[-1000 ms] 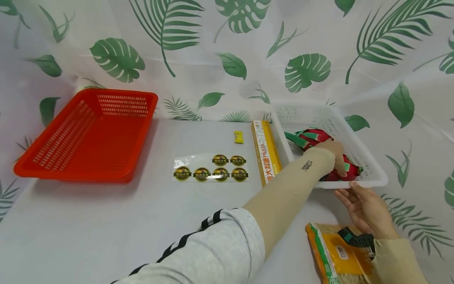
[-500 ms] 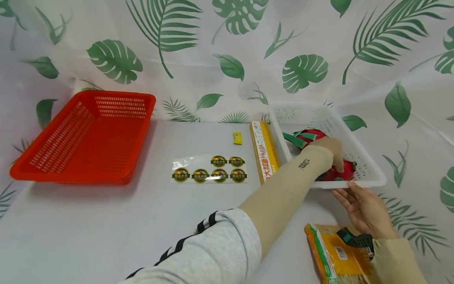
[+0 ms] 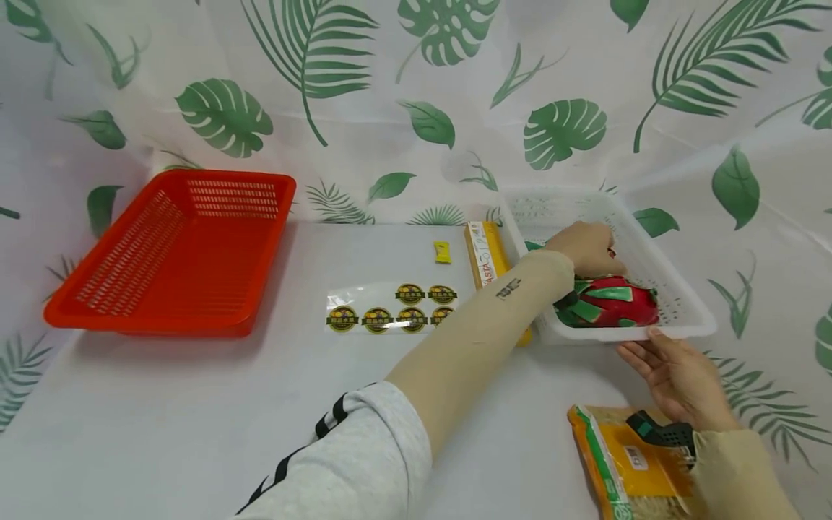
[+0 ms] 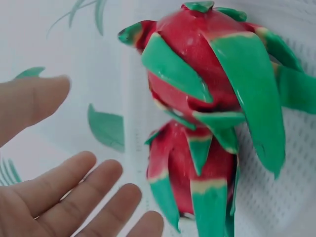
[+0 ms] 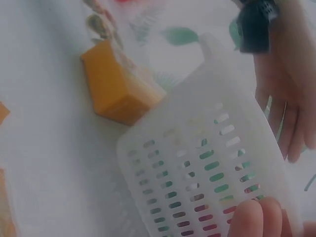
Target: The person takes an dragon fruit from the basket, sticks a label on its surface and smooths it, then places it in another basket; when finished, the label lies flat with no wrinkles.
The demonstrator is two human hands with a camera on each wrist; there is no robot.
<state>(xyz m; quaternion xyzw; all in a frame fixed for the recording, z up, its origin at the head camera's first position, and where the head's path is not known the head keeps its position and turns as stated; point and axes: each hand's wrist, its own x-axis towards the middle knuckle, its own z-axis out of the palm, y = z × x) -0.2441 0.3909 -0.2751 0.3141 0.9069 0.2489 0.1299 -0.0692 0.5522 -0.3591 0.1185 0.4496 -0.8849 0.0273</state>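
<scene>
Two red dragon fruits with green scales lie in a white perforated basket (image 3: 676,289). The nearer dragon fruit (image 3: 617,303) shows in the head view; the farther is mostly hidden behind my left hand (image 3: 581,249). In the left wrist view, the left hand's fingers (image 4: 74,190) are spread and hold nothing, beside the upper dragon fruit (image 4: 190,64) and the lower dragon fruit (image 4: 185,158). My right hand (image 3: 682,383) holds the basket's front rim, thumb on the rim and fingers below. Its fingertips (image 5: 249,219) touch the slotted wall in the right wrist view.
A red plastic basket (image 3: 221,253) sits at the left. Between the baskets are a sheet of round stickers (image 3: 377,320), a small yellow packet (image 3: 442,252) and a yellow pasta box (image 3: 487,253). An orange packet (image 3: 624,451) lies under the right wrist.
My left hand has come off the nearer dragon fruit and moved back and left over the farther one. The nearer fruit is more exposed. My right hand stays at the basket rim.
</scene>
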